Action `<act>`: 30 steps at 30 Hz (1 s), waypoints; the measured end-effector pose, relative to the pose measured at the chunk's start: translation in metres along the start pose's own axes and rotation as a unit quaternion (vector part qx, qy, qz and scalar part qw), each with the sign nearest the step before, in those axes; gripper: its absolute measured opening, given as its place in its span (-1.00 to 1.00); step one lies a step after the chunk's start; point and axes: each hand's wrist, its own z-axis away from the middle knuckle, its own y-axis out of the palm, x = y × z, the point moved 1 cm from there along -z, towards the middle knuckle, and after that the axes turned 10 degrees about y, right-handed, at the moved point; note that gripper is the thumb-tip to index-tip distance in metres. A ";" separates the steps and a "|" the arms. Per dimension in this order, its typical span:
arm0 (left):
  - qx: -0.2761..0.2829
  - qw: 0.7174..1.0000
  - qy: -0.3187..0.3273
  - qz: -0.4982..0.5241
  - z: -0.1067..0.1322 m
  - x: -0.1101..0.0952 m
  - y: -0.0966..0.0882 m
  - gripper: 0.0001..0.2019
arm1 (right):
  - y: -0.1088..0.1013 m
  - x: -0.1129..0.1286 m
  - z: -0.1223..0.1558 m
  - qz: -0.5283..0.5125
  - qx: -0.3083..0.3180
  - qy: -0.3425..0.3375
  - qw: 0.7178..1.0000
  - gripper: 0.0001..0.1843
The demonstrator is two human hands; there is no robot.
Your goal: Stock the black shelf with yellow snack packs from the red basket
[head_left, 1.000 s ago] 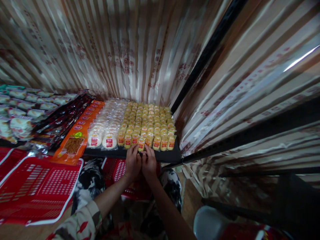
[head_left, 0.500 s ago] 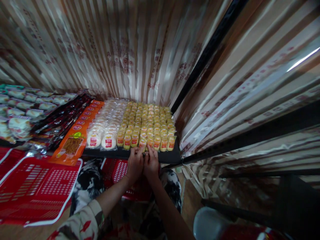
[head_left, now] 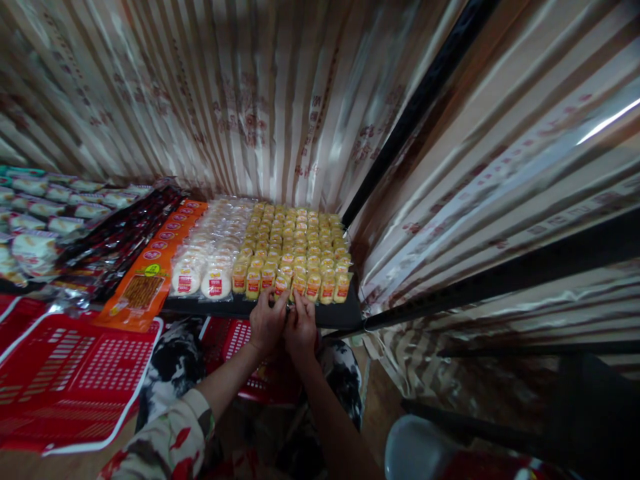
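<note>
The fingertips of the left hand (head_left: pixel 267 323) are touching the near lower edge of a yellow packet (head_left: pixel 281 283) in the near row, and those of the right hand (head_left: pixel 301 328) are resting at its right side, close against the neighbouring packet (head_left: pixel 299 283). The fingers are curling inward; the pictures are not showing whether they are gripping the wrapper or merely pressing on it. The person is holding the hands almost together on the near side, probably because the close neighbours are leaving little room for fingers elsewhere. Around that packet the yellow packets (head_left: pixel 300 241) are filling the right part of a black shelf (head_left: pixel 200 306) in tight rows, seemingly propping one another, their red labels facing near, presumably for easy reading. To their left, white round packets (head_left: pixel 216 284) are lying in two columns, likely grouped by kind. Farther left, an orange pouch (head_left: pixel 143 288) is slanting across the shelf with its near end overhanging, perhaps because its length is exceeding the shelf's depth. Dark packets (head_left: pixel 125 230) are lying beyond it, pale packets (head_left: pixel 34 252) farther left still. Near left, a red basket (head_left: pixel 115 360) is sitting below the shelf, and a striped curtain (head_left: pixel 250 100) is hanging behind everything.
</note>
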 end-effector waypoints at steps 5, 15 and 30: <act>-0.021 0.999 0.025 -0.001 -0.002 0.003 0.003 -0.69 | 0.000 0.001 0.001 0.006 -0.001 0.001 1.000 -0.54; -0.046 0.997 0.063 0.024 -0.007 0.003 0.008 -0.71 | 0.001 0.000 0.001 0.013 -0.012 -0.012 1.000 -0.54; -0.013 0.989 0.127 0.070 0.015 0.015 -0.010 -0.72 | -0.010 0.002 0.009 -0.097 0.000 -0.053 0.994 -0.65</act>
